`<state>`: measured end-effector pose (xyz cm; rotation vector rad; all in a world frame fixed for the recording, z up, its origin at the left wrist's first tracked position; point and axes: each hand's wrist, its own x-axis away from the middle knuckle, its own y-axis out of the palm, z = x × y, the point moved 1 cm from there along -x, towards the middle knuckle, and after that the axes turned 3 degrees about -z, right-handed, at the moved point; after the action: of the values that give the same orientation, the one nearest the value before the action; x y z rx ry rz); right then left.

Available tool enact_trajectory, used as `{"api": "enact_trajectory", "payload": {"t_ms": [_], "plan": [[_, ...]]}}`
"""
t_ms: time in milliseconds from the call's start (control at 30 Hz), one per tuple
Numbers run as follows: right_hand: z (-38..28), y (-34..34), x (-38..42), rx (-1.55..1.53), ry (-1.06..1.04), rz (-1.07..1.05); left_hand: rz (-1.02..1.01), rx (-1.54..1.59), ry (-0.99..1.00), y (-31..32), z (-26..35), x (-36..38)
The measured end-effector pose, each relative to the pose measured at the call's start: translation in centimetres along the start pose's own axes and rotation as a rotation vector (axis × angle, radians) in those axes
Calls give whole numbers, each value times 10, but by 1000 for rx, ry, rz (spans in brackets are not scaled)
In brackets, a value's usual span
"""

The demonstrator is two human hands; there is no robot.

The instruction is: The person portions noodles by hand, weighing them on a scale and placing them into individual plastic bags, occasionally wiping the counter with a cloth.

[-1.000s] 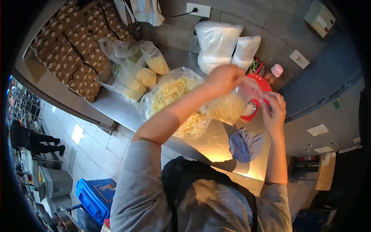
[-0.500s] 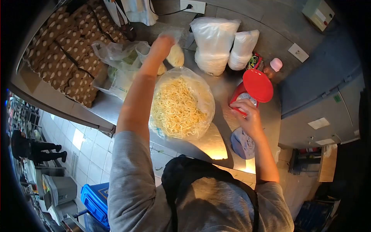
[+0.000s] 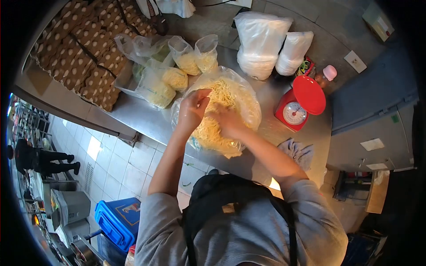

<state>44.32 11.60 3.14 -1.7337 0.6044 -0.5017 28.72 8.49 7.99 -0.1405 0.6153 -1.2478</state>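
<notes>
Yellow noodles (image 3: 226,91) lie in a large open clear plastic bag (image 3: 251,104) on the metal table. My left hand (image 3: 194,108) is over the left side of the noodles, its thumb and fingers bent but apart. Beside it, my right hand (image 3: 226,119) reaches into the noodles; its fingers are smeared by motion and partly hidden. Behind and left of the big bag stand several small clear bags of noodles (image 3: 206,60). To the right is a red dial scale (image 3: 295,113) with a round red pan (image 3: 309,94).
Two white plastic bundles (image 3: 262,48) stand at the back. A crumpled cloth (image 3: 296,153) lies near the front right edge. A pink-capped bottle (image 3: 326,75) is behind the scale. Brown dotted fabric (image 3: 75,48) covers the left side. A person (image 3: 42,159) stands far left.
My left hand has come from the small bags at the back to the noodles. My right hand has left the scale and moved left into the noodles. The view has shifted slightly.
</notes>
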Motion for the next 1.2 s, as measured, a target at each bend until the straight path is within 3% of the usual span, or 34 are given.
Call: {"api": "enact_trajectory", "payload": {"t_ms": [33,167,300,400,533,567,633,700,733,800,867,900,1000,1100,1200], "plan": [[20,-1,-5,-210,51,-9,41,21,8,2,-7,9],[70,-31,-38,-438,85,400,28,-78,-87,-1,-23,30],[31,-122,-46,-579,86,425,85,-116,-116,-7,-44,32],[9,-159,-40,-583,-109,658,101,74,-153,-9,-59,26],[7,-123,-38,-468,118,497,60,102,-127,-12,-63,20],[4,-109,-35,-460,222,301,48,133,-160,-13,-59,20],[21,-44,-33,-413,127,93,23,193,-224,-12,-43,20],[11,-15,-9,-177,171,114,-46,24,-72,-11,-36,20],[19,-9,-11,-243,216,101,-82,-59,1,-8,-33,20],[36,-15,-14,-375,311,72,-175,-86,-61,-1,-18,18],[45,-42,-19,-427,266,194,-196,-35,-120,19,-4,17],[50,-57,-26,-426,248,243,-92,-19,-24,32,-9,14],[31,-142,-35,-569,140,385,-82,131,-231,42,8,-2],[15,-195,-39,-583,40,584,-155,-10,-345,39,-8,-14],[5,-213,-36,-618,41,705,-151,-293,-241,27,-32,-12]]}}
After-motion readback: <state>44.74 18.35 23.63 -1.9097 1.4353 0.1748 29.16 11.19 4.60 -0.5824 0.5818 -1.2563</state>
